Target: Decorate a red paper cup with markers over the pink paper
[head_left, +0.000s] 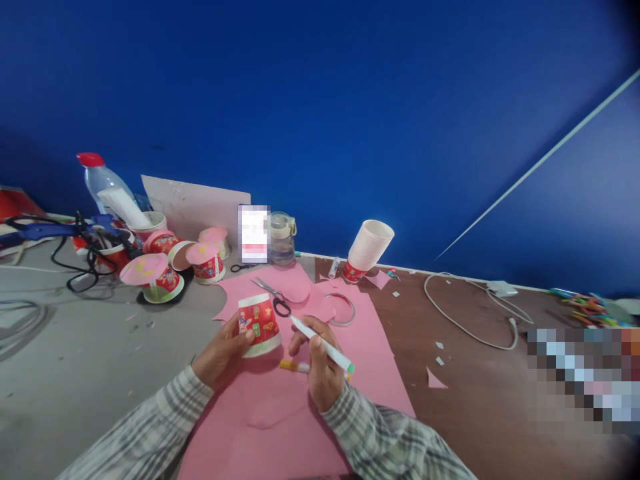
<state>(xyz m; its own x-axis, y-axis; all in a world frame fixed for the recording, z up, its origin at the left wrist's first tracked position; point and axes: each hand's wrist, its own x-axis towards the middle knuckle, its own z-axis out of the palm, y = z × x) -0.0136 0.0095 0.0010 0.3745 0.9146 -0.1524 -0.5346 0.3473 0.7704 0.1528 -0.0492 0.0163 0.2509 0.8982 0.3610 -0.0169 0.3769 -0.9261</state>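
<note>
Red paper cup (257, 325), mouth-down on the pink sheet (300, 427), is clasped by the left hand (223, 350) while the right hand (320, 370) pinches a white marker (323, 345) tipped just beside its wall, so a loose clasp could let it skid and smear.

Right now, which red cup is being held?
The upturned cup on the pink sheet, in the left hand; the other cups stand untouched farther back.

The table (75, 373) is grey on the left and brown on the right. A big pink paper sheet (300, 427) lies across the middle. A tipped stack of white cups (369, 248) and a white cable (465, 313) lie on the brown part, red cups (160, 277) on the grey.
</note>
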